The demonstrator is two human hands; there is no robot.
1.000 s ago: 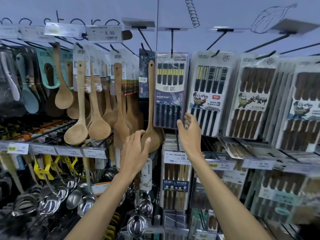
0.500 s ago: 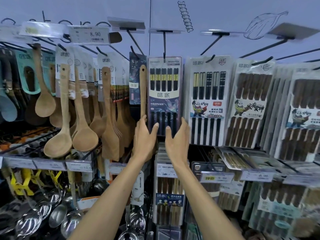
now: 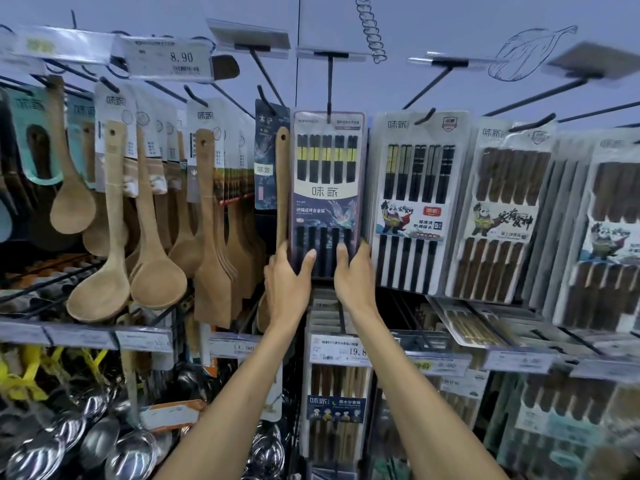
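A dark pack of black chopsticks with yellow bands point(image 3: 328, 188) hangs from a black hook point(image 3: 329, 83) in the middle of the shop display. My left hand point(image 3: 286, 282) grips the pack's lower left corner, thumb on the front and fingers behind. My right hand point(image 3: 352, 275) grips the lower right corner the same way. The pack hangs upright on the hook. A wooden spatula point(image 3: 282, 188) hangs just left of it, touching my left hand's fingers.
Wooden spoons point(image 3: 104, 265) and spatulas hang to the left, steel ladles point(image 3: 131, 452) below them. More chopstick packs point(image 3: 414, 209) hang close on the right. Further packs point(image 3: 337, 410) and price tags point(image 3: 341, 349) fill the row beneath. Empty hooks jut out above.
Both hands rose and closed in on the dark chopstick pack. The left hand left the wooden spatula and took the pack's lower left corner; the right hand took the lower right.
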